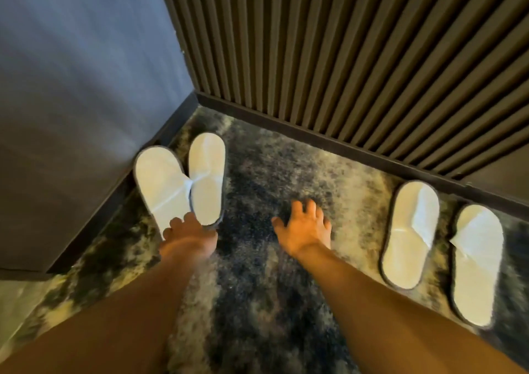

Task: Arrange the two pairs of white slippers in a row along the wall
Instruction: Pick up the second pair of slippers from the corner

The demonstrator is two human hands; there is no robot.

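Two pairs of white slippers with dark edging lie on the mottled carpet. The left pair (183, 179) sits in the corner, toes toward the slatted wall, the two slippers touching at mid-length. My left hand (189, 229) rests on the heel ends of this pair, fingers curled over them. The right pair (440, 247) lies side by side near the slatted wall's baseboard, a small gap between the two. My right hand (305, 226) hovers over bare carpet between the pairs, fingers spread, holding nothing.
A brown slatted wall (343, 53) with a dark baseboard (315, 142) runs across the back. A grey-blue panel (71, 101) closes the left side and meets it in a corner. Blue and cream carpet (257, 302) covers the floor.
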